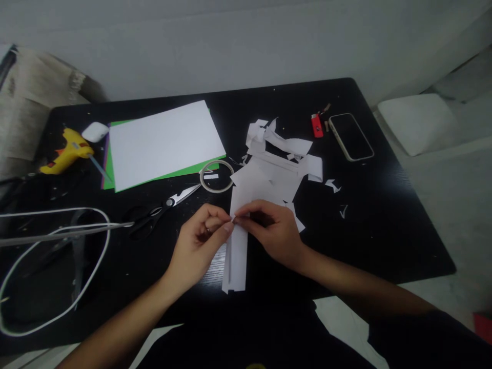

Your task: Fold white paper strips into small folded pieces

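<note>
A long folded strip of white paper [236, 256] lies on the black table [384, 215], running toward me. My left hand [202, 241] and my right hand [271, 230] meet at its upper part, fingertips pinched together on the paper's edge. Both hands are closed on the strip. Just beyond them lies a pile of white paper scraps [279, 159].
Black-handled scissors [161, 210] and a roll of clear tape [216, 176] lie left of the hands. White sheets on green paper [165, 141], a yellow glue gun [67, 148], a white cable [57, 266], a red lighter [317, 125] and a phone [350, 136] sit farther out.
</note>
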The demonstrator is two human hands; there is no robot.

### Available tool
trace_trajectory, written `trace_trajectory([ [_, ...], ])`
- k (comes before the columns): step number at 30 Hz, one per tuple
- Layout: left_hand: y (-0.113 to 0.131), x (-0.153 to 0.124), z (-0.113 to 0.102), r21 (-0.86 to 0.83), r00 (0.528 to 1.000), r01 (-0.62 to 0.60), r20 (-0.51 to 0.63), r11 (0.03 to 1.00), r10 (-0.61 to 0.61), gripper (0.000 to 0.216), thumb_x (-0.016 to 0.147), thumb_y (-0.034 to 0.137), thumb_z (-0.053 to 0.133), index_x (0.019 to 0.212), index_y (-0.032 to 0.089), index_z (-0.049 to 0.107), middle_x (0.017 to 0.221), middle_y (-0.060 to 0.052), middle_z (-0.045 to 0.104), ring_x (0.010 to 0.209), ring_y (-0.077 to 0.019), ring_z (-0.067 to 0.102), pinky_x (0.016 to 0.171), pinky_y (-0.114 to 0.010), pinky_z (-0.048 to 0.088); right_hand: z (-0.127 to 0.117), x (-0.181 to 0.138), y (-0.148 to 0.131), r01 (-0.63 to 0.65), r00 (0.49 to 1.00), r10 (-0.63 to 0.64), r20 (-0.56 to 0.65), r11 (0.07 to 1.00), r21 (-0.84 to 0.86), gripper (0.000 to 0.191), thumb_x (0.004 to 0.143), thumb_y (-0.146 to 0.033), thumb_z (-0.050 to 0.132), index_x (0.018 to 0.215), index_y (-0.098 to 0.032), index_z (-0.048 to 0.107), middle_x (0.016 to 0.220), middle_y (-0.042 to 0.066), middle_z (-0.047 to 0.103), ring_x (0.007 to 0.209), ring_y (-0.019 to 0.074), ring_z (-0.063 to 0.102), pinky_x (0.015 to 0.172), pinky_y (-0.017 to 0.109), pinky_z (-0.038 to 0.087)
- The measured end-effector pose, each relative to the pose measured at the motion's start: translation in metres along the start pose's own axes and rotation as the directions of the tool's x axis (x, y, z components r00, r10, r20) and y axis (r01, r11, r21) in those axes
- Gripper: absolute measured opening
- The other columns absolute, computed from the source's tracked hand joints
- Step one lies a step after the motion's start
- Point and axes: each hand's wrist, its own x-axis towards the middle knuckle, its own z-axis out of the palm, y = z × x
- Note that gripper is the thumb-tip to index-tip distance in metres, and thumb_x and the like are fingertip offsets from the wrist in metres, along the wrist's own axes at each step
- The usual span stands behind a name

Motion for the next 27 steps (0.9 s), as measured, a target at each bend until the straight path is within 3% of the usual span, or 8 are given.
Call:
trace_trajectory([
  [11,-0.0011,-0.0039,0.0041,0.055,0.992,-0.085,-0.083,0.995,0.090,0.005,0.089,0.023,0.072,0.086,0.020,0.073,0.067,0.001,0.070,0.060,-0.0123,0.061,0.055,-0.022,0.047,0.0010,-0.0039,0.0003,0.067,0.997,-0.071,-0.044,0.995,-0.074,0.012,0.090,-0.015,0.080,0.092,-0.026,0.082,0.088,0.000,0.083,0.078,0.0165,0.078,0.079,0.032,0.066],
  [20,-0.0017,-0.0059,0.0025,0.110,0.985,-0.147,-0.079,0.983,0.156,0.002,0.088,0.020,0.075,0.089,0.021,0.075,0.070,0.001,0.071,0.061,-0.0105,0.063,0.056,-0.019,0.050,0.0008,-0.0052,0.0015,0.131,0.988,-0.141,-0.064,0.981,-0.144,0.012,0.092,-0.016,0.079,0.094,-0.027,0.082,0.088,0.000,0.082,0.075,0.0162,0.076,0.073,0.031,0.065],
  [24,-0.0041,-0.0074,0.0046,0.065,0.983,-0.168,-0.060,0.984,0.172,0.017,0.081,0.016,0.082,0.094,0.022,0.072,0.073,0.003,0.071,0.064,-0.0109,0.066,0.062,-0.020,0.055,0.0013,-0.0058,0.0027,0.149,0.985,-0.159,-0.065,0.980,-0.134,0.014,0.092,-0.014,0.078,0.095,-0.028,0.082,0.091,0.000,0.083,0.079,0.0166,0.077,0.076,0.032,0.066],
  [27,-0.0074,-0.0082,0.0061,0.081,0.984,-0.153,-0.082,0.985,0.160,0.017,0.081,0.017,0.083,0.093,0.023,0.072,0.073,0.003,0.071,0.064,-0.0100,0.065,0.062,-0.020,0.055,0.0017,-0.0059,0.0026,0.154,0.985,-0.163,-0.061,0.980,-0.129,0.014,0.092,-0.014,0.079,0.095,-0.027,0.082,0.090,0.000,0.083,0.078,0.0161,0.077,0.077,0.032,0.065],
])
